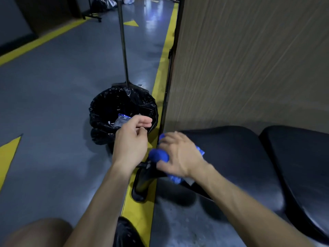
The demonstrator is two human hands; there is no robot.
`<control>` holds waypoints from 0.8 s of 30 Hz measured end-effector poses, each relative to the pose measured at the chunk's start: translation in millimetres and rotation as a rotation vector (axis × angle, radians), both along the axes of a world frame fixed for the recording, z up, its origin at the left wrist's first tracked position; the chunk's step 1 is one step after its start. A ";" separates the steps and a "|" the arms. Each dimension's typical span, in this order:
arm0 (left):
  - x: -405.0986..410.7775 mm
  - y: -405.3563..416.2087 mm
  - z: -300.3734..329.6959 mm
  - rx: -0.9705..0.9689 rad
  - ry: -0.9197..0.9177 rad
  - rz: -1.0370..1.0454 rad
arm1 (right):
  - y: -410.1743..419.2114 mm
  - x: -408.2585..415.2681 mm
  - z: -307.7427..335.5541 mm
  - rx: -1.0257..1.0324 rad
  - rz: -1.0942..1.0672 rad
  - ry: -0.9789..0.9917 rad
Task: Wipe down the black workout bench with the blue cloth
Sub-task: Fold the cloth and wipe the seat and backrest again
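Black padding covers the bench [231, 157], which stands against a wood-grain panel [249, 59] at the right of the view. Two cushions are visible, one beside the other with a narrow gap between them; the near left corner carries the activity.

Progress: judged to be at an early or middle stage. The blue cloth [159, 155] is in hand at the left end of the bench, bunched and not laid flat. No wet streak or cleaned band can be made out on the padding, so the portion already wiped cannot be determined. The second cushion at the far right shows no cloth near it and is judged outstanding.

Hands: the right hand [178, 154] rests over the cloth, fingers curled round the bunch, with blue showing at the thumb side, beyond the fingertips and under the wrist. The picture is blurred here, so whether the cloth touches the padding cannot be told. The left hand [131, 138] is held apart to the left, above the edge of a bin; its fingers are loosely curled and nothing can be seen in them.

Condition of the bench: smooth, slightly glossy surface, dull highlights, no visible tears; dirt cannot be judged in this light.

Surroundings: a bin lined with a black bag [122, 113] stands on the grey floor [53, 104] just off the left end of the bench, with pale wrappers inside. A yellow line [163, 68] runs along the panel's foot.
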State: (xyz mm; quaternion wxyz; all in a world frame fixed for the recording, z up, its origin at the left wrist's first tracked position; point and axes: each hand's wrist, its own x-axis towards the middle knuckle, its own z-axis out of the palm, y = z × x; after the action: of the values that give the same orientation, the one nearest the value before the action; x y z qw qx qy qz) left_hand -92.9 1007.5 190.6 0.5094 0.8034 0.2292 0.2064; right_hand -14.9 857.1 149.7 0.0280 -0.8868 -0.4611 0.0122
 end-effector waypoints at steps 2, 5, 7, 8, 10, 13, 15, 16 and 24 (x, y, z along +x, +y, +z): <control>-1.9 -2.4 0.7 -0.023 0.003 -0.012 | -17.0 -29.2 -8.2 -0.018 0.106 -0.055; -9.9 -5.8 1.9 -0.044 0.006 -0.036 | -41.9 -55.2 -16.7 -0.111 0.142 -0.148; -14.0 -5.1 1.6 -0.046 0.002 -0.036 | -48.4 -63.0 -20.7 -0.190 0.130 -0.166; -15.3 -4.7 1.3 -0.048 -0.001 -0.037 | -45.4 -63.8 -19.9 -0.218 0.111 -0.168; -16.9 -4.7 1.8 -0.054 -0.006 -0.040 | -22.4 -59.1 -12.5 -0.301 0.071 -0.189; -20.6 -7.5 5.4 -0.047 0.021 -0.057 | 26.5 -49.6 4.2 -0.439 -0.020 -0.203; -24.9 -9.6 7.1 -0.039 0.026 -0.083 | 36.8 -48.7 5.1 -0.487 -0.030 -0.239; -26.0 -9.9 8.1 -0.028 0.034 -0.092 | 32.7 -50.9 2.2 -0.478 -0.010 -0.247; -33.2 -20.2 8.0 0.031 0.048 -0.152 | -123.3 -64.3 -24.3 -0.236 0.298 -0.346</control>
State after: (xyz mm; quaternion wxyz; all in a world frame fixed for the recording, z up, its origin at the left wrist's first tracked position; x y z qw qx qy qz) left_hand -126.1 987.3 198.6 0.5053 0.8311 0.1764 0.1511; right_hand -79.2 733.8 125.4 -0.1572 -0.7951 -0.5801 -0.0818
